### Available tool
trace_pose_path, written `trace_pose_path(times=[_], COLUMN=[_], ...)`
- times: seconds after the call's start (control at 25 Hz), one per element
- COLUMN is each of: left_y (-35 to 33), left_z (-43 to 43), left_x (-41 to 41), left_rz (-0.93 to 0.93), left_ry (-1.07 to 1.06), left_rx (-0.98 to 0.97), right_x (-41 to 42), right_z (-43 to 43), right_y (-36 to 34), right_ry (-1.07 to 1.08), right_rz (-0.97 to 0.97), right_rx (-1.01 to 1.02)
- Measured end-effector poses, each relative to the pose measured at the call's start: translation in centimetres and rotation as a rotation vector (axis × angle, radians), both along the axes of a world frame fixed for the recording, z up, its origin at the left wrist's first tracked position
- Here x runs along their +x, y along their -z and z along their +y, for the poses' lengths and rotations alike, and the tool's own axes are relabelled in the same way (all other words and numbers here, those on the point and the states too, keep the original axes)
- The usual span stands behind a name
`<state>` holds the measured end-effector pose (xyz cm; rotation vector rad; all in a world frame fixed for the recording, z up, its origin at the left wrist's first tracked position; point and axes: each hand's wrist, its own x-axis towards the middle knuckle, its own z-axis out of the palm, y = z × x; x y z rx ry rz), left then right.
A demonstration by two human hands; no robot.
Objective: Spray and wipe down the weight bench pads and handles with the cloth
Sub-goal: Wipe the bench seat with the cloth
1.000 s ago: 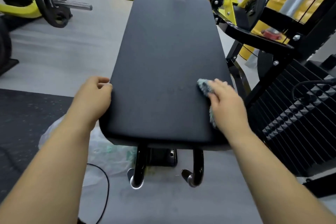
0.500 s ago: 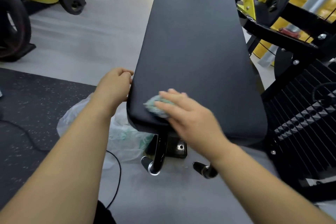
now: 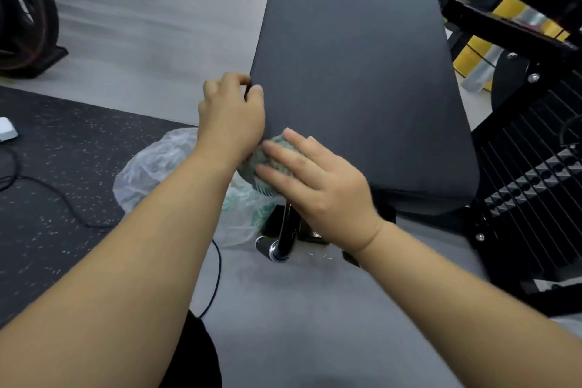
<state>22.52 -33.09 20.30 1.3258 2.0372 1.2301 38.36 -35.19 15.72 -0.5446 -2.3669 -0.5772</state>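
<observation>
While the left hand [image 3: 231, 116] clamped curled fingers on the bench pad's [image 3: 356, 72] left edge, the right hand's [image 3: 318, 189] straight, slightly spread fingers pressed the cloth [image 3: 267, 157] onto its lower-left corner; bare pad stretched above.

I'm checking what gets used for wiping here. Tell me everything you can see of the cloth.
The cloth is a small bunched wad, pale grey-green with a ribbed weave. It sits on the near left corner of the black bench pad, folding down over the edge. The right hand presses it with straight fingers; the left hand, gripping the pad's left edge, lies right against it. The hands hide much of it.
</observation>
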Motion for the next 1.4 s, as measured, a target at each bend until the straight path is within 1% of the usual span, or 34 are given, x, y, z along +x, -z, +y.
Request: trace_pose_path(times=[0.08,0.12,0.2,0.28,0.32,0.44,0.52,0.6,0.68,0.76,0.84,0.88,0.92,0.96,1.04,1.12,1.16,1.24,1.28,1.32,1.36,1.4], left_y=[0.0,0.2,0.9,1.9,2.2,2.0,1.4,0.5,0.3,0.7,1.5,1.9,2.0,1.9,1.8,1.8,1.8,1.8,1.7,1.6,1.7,1.7], left_z=[-0.7,-0.9,-1.6,-2.1,-2.1,-1.7,-1.2,-0.8,-0.8,-1.4,-1.9,-1.9,-1.7,-1.6,-1.5,-1.2,-1.2,-1.4,-1.4,-1.4,-1.4,-1.4], left_x=[0.7,1.4,3.0,4.9,5.3,5.8,5.5,5.2,5.4,6.7,8.2,8.8,9.1,9.4,9.9,9.7,9.7,9.8,9.9,9.9,9.9,9.9], left_rz=[0.251,0.369,0.544,0.687,0.721,0.678,0.624,0.544,0.539,0.615,0.662,0.67,0.676,0.679,0.673,0.675,0.666,0.664,0.67,0.673,0.672,0.668], left_ry=[0.028,0.052,0.138,0.246,0.279,0.31,0.269,0.246,0.24,0.289,0.333,0.352,0.364,0.371,0.385,0.383,0.383,0.377,0.374,0.378,0.388,0.397], left_rx=[0.029,0.063,0.131,0.216,0.238,0.202,0.216,0.185,0.145,0.165,0.231,0.253,0.271,0.282,0.271,0.26,0.261,0.263,0.263,0.259,0.252,0.245], right_x=[4.3,7.0,12.9,16.9,16.9,10.7,5.6,4.7,7.9,13.2,18.7,20.6,21.2,20.6,17.0,12.2,9.9,6.0,4.3,2.7,1.1,0.0], right_z=[0.4,0.6,1.1,0.9,0.7,0.0,-0.1,0.4,0.9,1.0,1.4,1.5,1.1,0.6,-1.2,-2.9,-3.7,-4.7,-4.7,-4.5,-4.3,-4.2], right_y=[0.1,0.3,1.1,1.7,2.2,3.9,4.7,4.5,4.2,4.2,3.6,3.3,3.2,3.5,4.4,4.5,4.4,3.1,2.3,1.9,1.9,1.7], right_ry=[-0.059,-0.045,0.042,0.158,0.204,0.251,0.175,0.147,0.16,0.193,0.223,0.244,0.257,0.285,0.421,0.521,0.555,0.617,0.647,0.661,0.649,0.601], right_rz=[-0.186,-0.256,-0.372,-0.404,-0.372,-0.27,-0.242,-0.253,-0.269,-0.316,-0.354,-0.325,-0.249,-0.129,0.193,0.575,0.796,1.337,1.598,1.806,1.947,2.038], right_rx=[0.124,0.193,0.283,0.297,0.295,0.316,0.308,0.337,0.402,0.455,0.407,0.341,0.245,0.132,-0.142,-0.391,-0.495,-0.727,-0.875,-1.015,-1.101,-1.127])
